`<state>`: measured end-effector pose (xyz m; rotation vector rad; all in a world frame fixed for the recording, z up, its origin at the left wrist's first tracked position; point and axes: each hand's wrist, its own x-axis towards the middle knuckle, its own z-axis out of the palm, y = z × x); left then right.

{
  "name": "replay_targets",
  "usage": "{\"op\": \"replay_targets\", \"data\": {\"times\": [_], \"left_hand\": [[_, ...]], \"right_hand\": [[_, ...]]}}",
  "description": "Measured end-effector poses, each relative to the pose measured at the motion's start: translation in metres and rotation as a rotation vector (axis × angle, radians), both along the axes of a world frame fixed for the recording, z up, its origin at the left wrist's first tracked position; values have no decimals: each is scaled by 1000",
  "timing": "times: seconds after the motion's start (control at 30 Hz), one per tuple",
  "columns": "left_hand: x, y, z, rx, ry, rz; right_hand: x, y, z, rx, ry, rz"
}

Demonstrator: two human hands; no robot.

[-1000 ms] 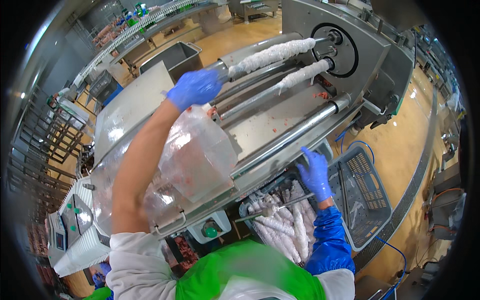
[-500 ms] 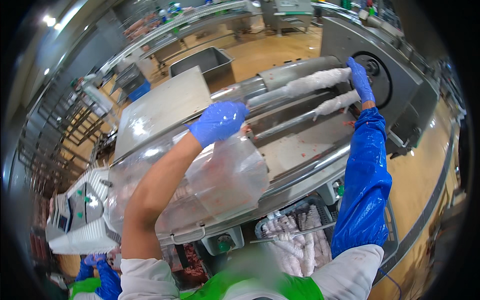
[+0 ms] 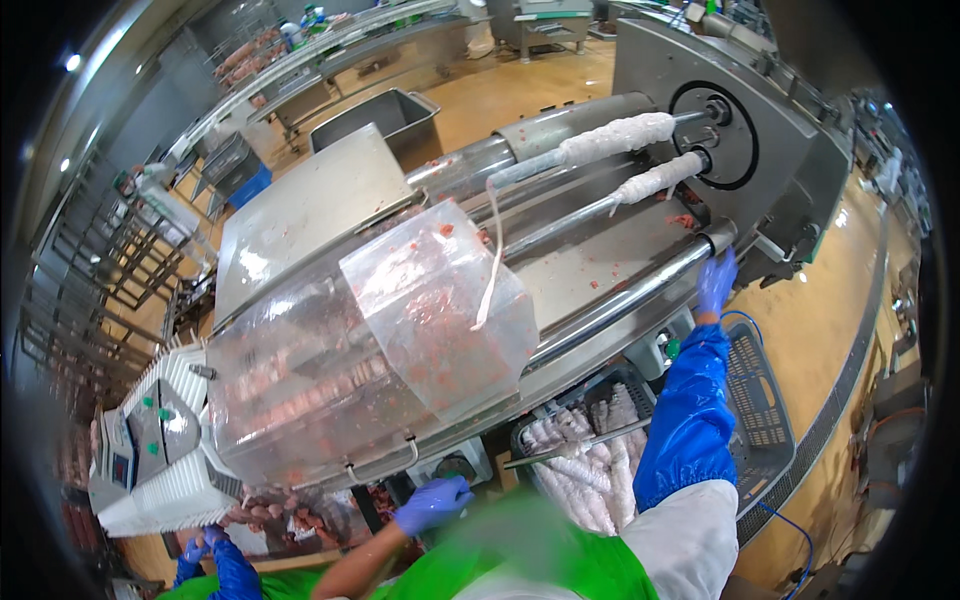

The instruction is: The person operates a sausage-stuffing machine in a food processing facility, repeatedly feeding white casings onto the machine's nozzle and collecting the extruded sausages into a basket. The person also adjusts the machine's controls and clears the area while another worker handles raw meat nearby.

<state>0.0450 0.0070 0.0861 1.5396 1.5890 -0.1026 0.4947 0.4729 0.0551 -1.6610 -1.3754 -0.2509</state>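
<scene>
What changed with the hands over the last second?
The left hand dropped from the machine's upper tubes to the near edge below the clear cover. The right hand came off the casing-loaded tubes down to the front rail. Crate of casings unchanged.

Both hands wear thin blue disposable gloves: the left hand (image 3: 432,503), below a bare forearm, and the right hand (image 3: 716,282). A glossy blue plastic oversleeve (image 3: 690,420) covers the right forearm over a white coat sleeve (image 3: 680,540). A bright green apron (image 3: 520,570) covers the chest
</scene>
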Motion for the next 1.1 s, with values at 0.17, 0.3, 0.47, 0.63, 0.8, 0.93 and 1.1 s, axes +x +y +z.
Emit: {"op": "replay_targets", "data": {"times": [0.17, 0.3, 0.47, 0.63, 0.8, 0.93, 1.1], "left_hand": [[-7, 0, -81, 239, 183, 123], [-37, -26, -99, 102, 216, 97], [-88, -68, -194, 193, 603, -90], [-57, -64, -187, 859, 827, -365], [-35, -16, -85, 250, 197, -67], [-31, -4, -78, 155, 176, 23], [-19, 3, -54, 66, 177, 94]], "right_hand": [[31, -76, -148, -669, -161, -86], [-31, -75, -101, -305, 187, -99], [-35, -85, -79, -442, 3, -196], [-45, -74, -81, -374, -82, -197], [-44, -73, -83, -433, -24, -157], [-31, -75, -91, -379, -63, -201], [-36, -73, -91, -382, -57, -175]]}}
